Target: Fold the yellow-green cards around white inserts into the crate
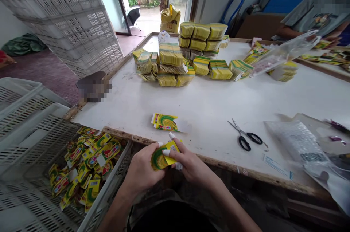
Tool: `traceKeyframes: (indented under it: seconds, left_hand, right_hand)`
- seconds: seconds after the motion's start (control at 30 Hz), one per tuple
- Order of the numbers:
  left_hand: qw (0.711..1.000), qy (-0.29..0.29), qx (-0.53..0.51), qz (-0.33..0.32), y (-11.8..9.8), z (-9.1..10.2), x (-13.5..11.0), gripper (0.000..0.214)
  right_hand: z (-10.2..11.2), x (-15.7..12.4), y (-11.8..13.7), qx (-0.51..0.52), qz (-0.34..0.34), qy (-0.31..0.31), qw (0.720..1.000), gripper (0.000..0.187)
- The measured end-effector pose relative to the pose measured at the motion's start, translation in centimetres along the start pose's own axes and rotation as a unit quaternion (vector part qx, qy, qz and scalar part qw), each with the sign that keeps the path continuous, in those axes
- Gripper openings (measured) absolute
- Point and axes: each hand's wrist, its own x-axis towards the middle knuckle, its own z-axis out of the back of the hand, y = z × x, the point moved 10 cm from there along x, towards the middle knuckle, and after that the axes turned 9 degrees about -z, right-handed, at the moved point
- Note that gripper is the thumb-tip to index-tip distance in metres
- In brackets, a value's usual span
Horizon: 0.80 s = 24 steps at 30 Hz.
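Observation:
Both my hands hold one small yellow-and-green carton (162, 156) just below the table's near edge. My left hand (143, 172) grips its left side, fingers curled round it. My right hand (188, 162) pinches its right end, white caps on the fingertips. A flat unfolded carton blank (164, 122) of the same print lies on the white table (207, 104) right in front of my hands. Further back stand piled bundles of the same flat blanks (186, 55).
A white slatted crate (32, 122) at my left holds several folded cartons (84, 168). Black-handled scissors (246, 138) lie right of centre. Clear plastic bags (303, 148) cover the near right. Another person (314, 17) works at the far right corner. Stacked crates (68, 17) lean at the back left.

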Motion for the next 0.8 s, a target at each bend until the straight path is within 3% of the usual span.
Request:
traceKeyframes:
  seconds: [0.1,0.17,0.4,0.63,0.8]
  left_hand:
    - [0.999,0.035,-0.024,-0.009,-0.2,-0.2,0.2,0.049]
    - [0.999,0.033,-0.009,-0.017,-0.3,0.0,0.4,0.048]
    - [0.998,-0.004,0.057,-0.015,0.0,0.5,0.6,0.045]
    - [0.998,0.049,0.034,0.014,0.9,0.0,0.6,0.045]
    - [0.998,0.049,0.025,0.005,0.5,-0.2,1.1,0.050]
  right_hand:
    - [1.3,0.3,0.7,0.024,0.011,0.030,0.999,0.027]
    - [1.6,0.5,1.0,0.039,0.019,0.045,0.998,0.022]
    - [1.0,1.4,-0.1,0.077,0.002,-0.061,0.995,0.029]
    - [0.7,1.5,-0.1,0.012,0.001,0.020,1.000,0.018]
    - [0.5,1.1,-0.7,0.069,-0.010,0.022,0.997,0.037]
